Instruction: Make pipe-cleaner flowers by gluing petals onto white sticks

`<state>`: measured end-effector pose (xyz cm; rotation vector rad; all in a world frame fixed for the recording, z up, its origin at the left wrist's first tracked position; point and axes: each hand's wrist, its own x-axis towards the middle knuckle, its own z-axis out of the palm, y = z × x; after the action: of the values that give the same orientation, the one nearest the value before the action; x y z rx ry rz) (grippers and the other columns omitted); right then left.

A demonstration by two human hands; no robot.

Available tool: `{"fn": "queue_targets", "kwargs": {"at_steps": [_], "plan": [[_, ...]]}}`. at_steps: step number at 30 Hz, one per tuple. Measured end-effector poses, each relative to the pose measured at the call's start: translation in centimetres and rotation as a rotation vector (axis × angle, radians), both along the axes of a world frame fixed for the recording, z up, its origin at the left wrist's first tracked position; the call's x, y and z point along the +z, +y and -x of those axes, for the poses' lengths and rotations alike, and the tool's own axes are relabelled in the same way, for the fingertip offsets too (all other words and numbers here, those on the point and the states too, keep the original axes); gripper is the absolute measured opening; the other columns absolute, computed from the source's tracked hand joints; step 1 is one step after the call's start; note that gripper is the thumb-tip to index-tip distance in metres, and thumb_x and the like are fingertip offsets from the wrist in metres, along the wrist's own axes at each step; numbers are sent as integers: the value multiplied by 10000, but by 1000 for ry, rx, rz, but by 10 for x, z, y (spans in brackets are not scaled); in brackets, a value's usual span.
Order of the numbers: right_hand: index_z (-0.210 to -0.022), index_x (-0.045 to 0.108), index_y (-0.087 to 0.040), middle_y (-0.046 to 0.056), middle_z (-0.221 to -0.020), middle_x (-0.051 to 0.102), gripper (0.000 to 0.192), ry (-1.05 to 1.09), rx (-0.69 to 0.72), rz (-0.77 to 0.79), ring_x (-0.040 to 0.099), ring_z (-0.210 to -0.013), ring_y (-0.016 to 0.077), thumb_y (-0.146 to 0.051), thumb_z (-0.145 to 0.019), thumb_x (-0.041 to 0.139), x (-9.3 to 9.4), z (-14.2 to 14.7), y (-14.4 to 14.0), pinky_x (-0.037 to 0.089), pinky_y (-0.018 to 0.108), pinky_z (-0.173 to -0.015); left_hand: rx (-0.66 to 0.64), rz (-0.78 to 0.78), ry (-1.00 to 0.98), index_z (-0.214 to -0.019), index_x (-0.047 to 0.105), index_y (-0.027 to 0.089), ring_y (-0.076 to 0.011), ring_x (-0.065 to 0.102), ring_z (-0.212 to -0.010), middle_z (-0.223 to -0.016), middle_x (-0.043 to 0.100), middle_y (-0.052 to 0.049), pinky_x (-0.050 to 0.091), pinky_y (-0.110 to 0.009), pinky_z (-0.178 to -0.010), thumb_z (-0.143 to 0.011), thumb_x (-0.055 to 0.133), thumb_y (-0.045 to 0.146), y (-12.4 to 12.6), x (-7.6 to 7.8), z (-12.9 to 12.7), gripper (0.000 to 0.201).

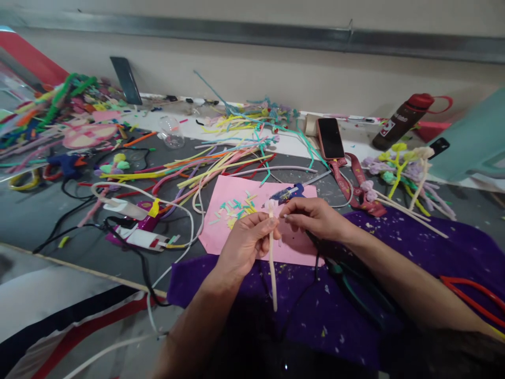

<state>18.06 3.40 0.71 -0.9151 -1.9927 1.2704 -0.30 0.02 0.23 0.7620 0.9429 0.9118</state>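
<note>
A grey worktable (47,210) runs along a pale wall, buried in craft scraps, and right in the middle of it both hands are busy. The left hand (244,245) is closed around a cream pipe cleaner (272,263), pinching it near the top so the long tail hangs straight down, free of the clutter. The right hand (315,217) comes in from the other side, fingertips together on the very tip, where a small loop or knot seems to sit; it's too small to be sure. Holding it upright and lifted like that keeps the stem clear of the surface.

Just behind the grip lies a pink sheet (224,231) sprinkled with tiny snipped bits, and a blue-handled tool (290,193) rests on its far edge. Under the wrists spreads a purple cloth (414,247), with a black cable crossing it. Left of the grip sits a glue gun (134,221) with its cord looping close by. That side is tight. Further back, a heap of coloured pipe cleaners (221,163). Off to the right, a phone (330,138), a dark bottle (406,118) and finished fuzzy flowers (398,166). The open room is straight down, toward the lap.
</note>
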Motion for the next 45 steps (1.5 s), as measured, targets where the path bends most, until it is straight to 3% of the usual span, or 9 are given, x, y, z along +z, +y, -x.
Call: {"fn": "queue_targets", "kwargs": {"at_steps": [4,9,15,19,24,29,37,41,45], "plan": [[-822,566,-155,-25,-608,584,97,244,-75,309,524,-481,73,-240,-782,592,1,3,-5,396,177,-442,2,32,-37,-610,578,131,-9,363,-302,-459,561,40,220,-120,-294,-703,666,302,0,-1,0,213],[-781,578,-164,-33,-571,596,150,385,-155,438,533,-447,72,-288,-736,650,5,9,-11,372,165,-395,29,33,-42,-632,573,135,-13,391,-307,-513,620,14,260,-119,-301,-665,697,295,-1,-1,-3,205],[-742,618,-162,-45,-548,551,128,367,-217,354,502,-446,63,-281,-725,661,0,12,-11,356,170,-399,37,42,-30,-639,581,133,-13,408,-315,-533,631,1,273,-117,-307,-656,700,305,-1,-1,-4,210],[-727,634,-171,-19,-674,561,95,331,-265,191,499,-493,68,-266,-735,646,2,11,-11,362,190,-425,92,-1,9,-631,598,125,-9,414,-333,-541,619,7,294,-116,-322,-660,696,317,0,-1,-2,218],[-683,652,-190,18,-768,573,71,250,-343,-149,539,-778,144,-215,-747,632,5,10,-11,440,286,-709,166,-50,39,-637,611,125,-6,410,-336,-551,617,16,306,-116,-330,-670,690,315,2,0,1,209],[-743,666,-201,38,-809,569,59,264,-299,-106,539,-775,156,-246,-761,634,1,15,-18,453,273,-650,78,1,-18,-631,615,123,-15,412,-322,-530,615,12,291,-127,-312,-657,702,320,0,-1,-4,217],[-831,670,-191,46,-830,570,81,134,-267,-323,546,-740,139,-186,-782,605,4,19,-23,427,250,-602,45,27,-77,-626,579,131,-13,401,-306,-518,616,18,278,-125,-308,-675,691,291,-4,-1,-6,202],[-798,654,-188,38,-797,591,56,141,-225,-290,554,-756,148,-193,-778,602,7,18,-22,441,276,-671,45,14,-42,-620,558,135,-20,415,-308,-516,620,14,280,-125,-309,-670,692,296,-4,-1,-5,215],[-727,613,-165,12,-709,548,136,210,-191,0,503,-611,105,-276,-800,582,5,15,-20,408,228,-555,39,-18,0,-601,545,136,-21,409,-303,-497,609,19,281,-128,-312,-662,694,305,-4,1,-5,234]]}}
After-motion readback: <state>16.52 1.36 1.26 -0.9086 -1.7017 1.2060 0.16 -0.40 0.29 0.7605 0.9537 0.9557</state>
